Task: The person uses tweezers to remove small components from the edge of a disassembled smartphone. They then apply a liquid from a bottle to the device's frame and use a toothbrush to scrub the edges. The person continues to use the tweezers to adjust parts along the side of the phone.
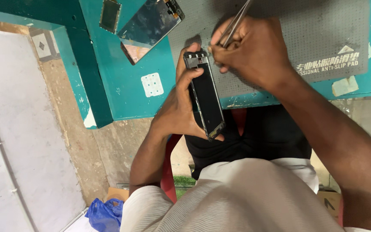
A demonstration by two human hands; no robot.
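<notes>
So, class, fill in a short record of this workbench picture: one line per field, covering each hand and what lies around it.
Left hand: grips a dark phone frame, upright
Right hand: pinches metal tweezers at the frame's top end
Surface: teal bench with grey anti-slip mat
Nearby: loose phone screen, small white pad
Floor: blue bag

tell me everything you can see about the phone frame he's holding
The phone frame is a slim black rectangle with a dark glossy face and a bare rim, with small parts showing at its top end. The left hand grips it along one long edge, tilted, over the teal table's front edge. The right hand holds metal tweezers at its top corner.
</notes>
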